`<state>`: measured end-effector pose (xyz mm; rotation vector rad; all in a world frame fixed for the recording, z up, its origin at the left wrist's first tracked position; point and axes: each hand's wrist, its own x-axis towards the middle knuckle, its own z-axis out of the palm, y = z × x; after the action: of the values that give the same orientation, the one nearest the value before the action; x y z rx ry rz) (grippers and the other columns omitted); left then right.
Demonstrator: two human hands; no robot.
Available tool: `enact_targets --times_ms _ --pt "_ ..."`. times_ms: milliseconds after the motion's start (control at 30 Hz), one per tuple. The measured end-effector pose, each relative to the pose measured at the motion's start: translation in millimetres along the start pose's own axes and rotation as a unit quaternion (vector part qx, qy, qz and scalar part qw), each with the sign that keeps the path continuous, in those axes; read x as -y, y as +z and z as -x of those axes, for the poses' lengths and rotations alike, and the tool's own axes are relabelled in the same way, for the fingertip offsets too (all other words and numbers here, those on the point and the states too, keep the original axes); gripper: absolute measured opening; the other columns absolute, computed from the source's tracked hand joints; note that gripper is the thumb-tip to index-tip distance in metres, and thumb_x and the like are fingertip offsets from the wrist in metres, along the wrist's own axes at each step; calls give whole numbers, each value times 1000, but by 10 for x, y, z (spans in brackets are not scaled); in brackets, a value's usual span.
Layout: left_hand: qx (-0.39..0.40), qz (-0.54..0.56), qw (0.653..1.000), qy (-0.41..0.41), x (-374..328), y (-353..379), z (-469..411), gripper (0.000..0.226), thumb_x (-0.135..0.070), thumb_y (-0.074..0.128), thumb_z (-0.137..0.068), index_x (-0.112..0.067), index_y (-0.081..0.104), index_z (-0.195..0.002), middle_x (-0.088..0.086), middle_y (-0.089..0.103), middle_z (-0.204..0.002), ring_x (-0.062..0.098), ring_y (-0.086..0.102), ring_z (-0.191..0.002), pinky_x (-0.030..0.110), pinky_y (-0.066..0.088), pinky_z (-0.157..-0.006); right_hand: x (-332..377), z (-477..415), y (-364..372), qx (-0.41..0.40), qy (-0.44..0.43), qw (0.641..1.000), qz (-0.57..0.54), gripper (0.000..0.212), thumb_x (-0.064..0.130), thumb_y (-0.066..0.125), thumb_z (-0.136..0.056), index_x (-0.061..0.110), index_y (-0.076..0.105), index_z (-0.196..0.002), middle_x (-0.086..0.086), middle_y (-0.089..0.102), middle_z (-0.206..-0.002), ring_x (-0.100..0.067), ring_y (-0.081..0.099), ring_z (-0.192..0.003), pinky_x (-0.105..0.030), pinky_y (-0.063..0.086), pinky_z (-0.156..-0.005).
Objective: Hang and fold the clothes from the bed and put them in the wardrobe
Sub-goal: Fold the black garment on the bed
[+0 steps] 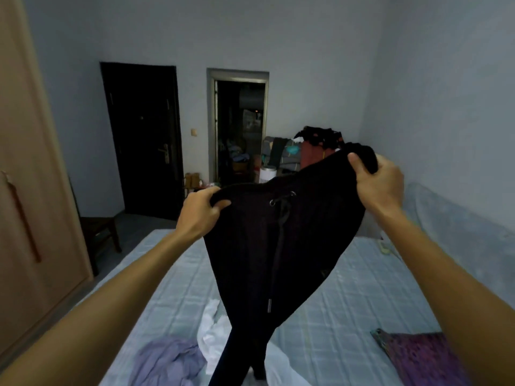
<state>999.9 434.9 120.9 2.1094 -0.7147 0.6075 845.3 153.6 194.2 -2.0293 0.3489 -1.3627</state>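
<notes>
Above the pale blue bed [348,288], black drawstring trousers [281,246] are held up by the waistband, left hand [199,211] and right hand [379,182] each clenched on a corner (soft, limp cloth, probably light); the waistband is judged the surest hold.

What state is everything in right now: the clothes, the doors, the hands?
Black trousers: held up by the waistband, legs hanging to the bed.
Drawstring: hanging loose.
Left hand: grips the waistband.
Right hand: grips the waistband.
Lilac garment: crumpled on the bed.
White garment: crumpled on the bed.
Wardrobe: door shut.
Dark door: shut.
</notes>
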Motion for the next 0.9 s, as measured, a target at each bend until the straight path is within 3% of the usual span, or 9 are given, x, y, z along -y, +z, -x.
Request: enact_targets --times_ms 67,200,400,533,700,833,900 --pt "1 -17 999 47 -160 -77 -254 18 -27 65 -89 -16 67 -102 0 70 -87 16 66 -78 33 55 -69 -37 -230 -70 -15 9 1000 13 47 45 57 -91 9 46 -62 1 48 -57 -13 42 -52 -30 33 -52" --pt "-16 -89 988 128 -474 -241 -787 22 -31 60 -91 -14 65 -105 5 70 -88 22 67 -76 36 55 -66 -81 -671 -160 -56 27 997 47 52 51 56 -90 12 39 -59 4 46 -55 -19 44 -56 -31 28 -58" --pt "-79 -100 979 161 -930 -373 -1507 22 -30 66 -87 -10 63 -96 2 63 -78 20 61 -68 28 47 -59 -98 -1224 -129 -102 26 994 -1 52 53 56 -88 12 38 -62 -1 43 -57 -22 44 -59 -35 37 -59" --pt "-140 -30 979 148 -975 -327 -1669 25 -29 75 -79 -12 65 -94 -4 62 -82 13 60 -73 23 50 -65 -178 -1283 -98 -124 11 992 -16 53 51 57 -89 14 33 -60 0 39 -55 -15 36 -52 -32 31 -53" --pt "-129 17 981 145 -973 -274 -1526 22 -30 76 -78 -19 65 -93 -10 61 -82 -5 55 -69 3 41 -58 -225 -1167 -146 -137 3 990 -16 54 51 57 -89 12 32 -60 0 34 -54 -14 31 -51 -31 28 -49" --pt "-138 71 984 87 -1087 -310 -1311 26 -33 79 -74 -21 63 -90 -14 60 -80 -5 57 -72 5 42 -59 -205 -1023 -206 -134 50 988 -60 55 51 59 -88 -3 54 -76 -8 56 -67 -19 50 -61 -32 42 -58" --pt "-109 78 991 25 -1162 -279 -1216 24 -32 76 -78 -17 62 -91 -10 62 -81 0 59 -73 12 46 -59 -154 -915 -217 -119 97 986 -69 48 49 59 -87 1 62 -82 -5 63 -75 -22 60 -72 -33 48 -66"
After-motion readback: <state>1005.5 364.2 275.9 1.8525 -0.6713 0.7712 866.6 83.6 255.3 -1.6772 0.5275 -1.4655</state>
